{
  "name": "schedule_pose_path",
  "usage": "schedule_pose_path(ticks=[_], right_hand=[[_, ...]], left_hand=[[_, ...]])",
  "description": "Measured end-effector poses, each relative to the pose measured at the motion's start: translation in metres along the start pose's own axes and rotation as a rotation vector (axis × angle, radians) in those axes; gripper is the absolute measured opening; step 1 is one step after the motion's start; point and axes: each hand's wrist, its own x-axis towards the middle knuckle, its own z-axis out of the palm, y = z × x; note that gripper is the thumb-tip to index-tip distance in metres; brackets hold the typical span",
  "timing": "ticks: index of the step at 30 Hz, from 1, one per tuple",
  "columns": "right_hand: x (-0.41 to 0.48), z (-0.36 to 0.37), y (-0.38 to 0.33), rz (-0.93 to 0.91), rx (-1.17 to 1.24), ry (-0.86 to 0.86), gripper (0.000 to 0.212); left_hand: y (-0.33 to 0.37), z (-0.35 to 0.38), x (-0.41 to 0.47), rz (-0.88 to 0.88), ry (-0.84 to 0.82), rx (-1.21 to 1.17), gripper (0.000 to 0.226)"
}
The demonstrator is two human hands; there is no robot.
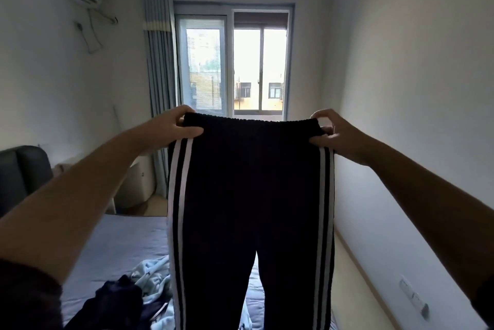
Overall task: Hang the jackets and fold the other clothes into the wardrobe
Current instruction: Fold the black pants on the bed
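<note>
Dark trousers [248,196] with white side stripes held up in mid-air over bed [117,244], in front of window [232,62]. Left hand [171,129] and right hand [339,134] each pinch one waistband corner. Long axis vertical: waistband up, legs hang down. Folding not yet begun. Light-blue garment [152,273] and dark garment [115,300] lie unfolded on bed. Wardrobe out of view.
</note>
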Motion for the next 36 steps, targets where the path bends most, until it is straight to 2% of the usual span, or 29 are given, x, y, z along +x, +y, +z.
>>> schedule_pose_path(ticks=[3, 5, 7, 8, 10, 11, 15, 18, 21, 24, 26, 28, 30, 32, 34, 36], right_hand=[[-0.001, 0.0, 0.012, 0.187, 0.158, -0.103, 0.047], [-0.002, 0.004, 0.021, 0.263, 0.157, -0.155, 0.045], [-0.004, 0.006, 0.028, 0.315, 0.171, -0.165, 0.054], [-0.005, 0.006, 0.03, 0.331, 0.182, -0.18, 0.055], [-0.009, 0.007, 0.034, 0.34, 0.197, -0.265, 0.05], [-0.011, 0.008, 0.036, 0.337, 0.204, -0.324, 0.048], [-0.025, 0.024, 0.044, 0.364, 0.337, -0.504, 0.045], [-0.035, 0.037, 0.049, 0.393, 0.429, -0.596, 0.038], [-0.039, 0.042, 0.048, 0.475, 0.484, -0.559, 0.032], [-0.039, 0.037, 0.044, 0.545, 0.512, -0.547, 0.045], [-0.036, 0.033, 0.045, 0.515, 0.446, -0.532, 0.051], [-0.033, 0.034, 0.046, 0.441, 0.326, -0.457, 0.047], [-0.031, 0.036, 0.047, 0.361, 0.288, -0.292, 0.047], [-0.031, 0.034, 0.05, 0.294, 0.304, -0.161, 0.06], [-0.034, 0.032, 0.048, 0.273, 0.266, -0.132, 0.075], [-0.033, 0.036, 0.048, 0.284, 0.154, -0.084, 0.066]], left_hand=[[-0.011, 0.005, -0.002, -0.064, -0.082, -0.084, 0.041], [-0.018, 0.011, -0.003, -0.087, -0.158, -0.021, 0.031], [-0.018, 0.015, -0.007, -0.158, -0.203, -0.033, 0.019], [-0.018, 0.016, -0.009, -0.202, -0.209, -0.034, 0.025], [-0.021, 0.016, -0.01, -0.295, -0.216, -0.005, 0.05], [-0.022, 0.017, -0.011, -0.321, -0.223, -0.015, 0.052], [-0.022, 0.02, -0.018, -0.241, -0.229, -0.105, 0.021], [-0.024, 0.027, -0.024, -0.205, -0.267, -0.074, 0.015], [-0.025, 0.035, -0.03, -0.173, -0.311, -0.027, 0.02], [-0.025, 0.036, -0.032, -0.198, -0.377, 0.029, 0.02], [-0.028, 0.04, -0.032, -0.228, -0.418, 0.187, 0.016], [-0.032, 0.045, -0.031, -0.255, -0.418, 0.392, 0.011], [-0.038, 0.048, -0.03, -0.268, -0.283, 0.44, 0.02], [-0.041, 0.049, -0.033, -0.246, -0.106, 0.253, 0.025], [-0.041, 0.054, -0.038, -0.215, -0.026, 0.089, 0.022], [-0.045, 0.062, -0.038, -0.272, 0.039, 0.06, 0.022]])
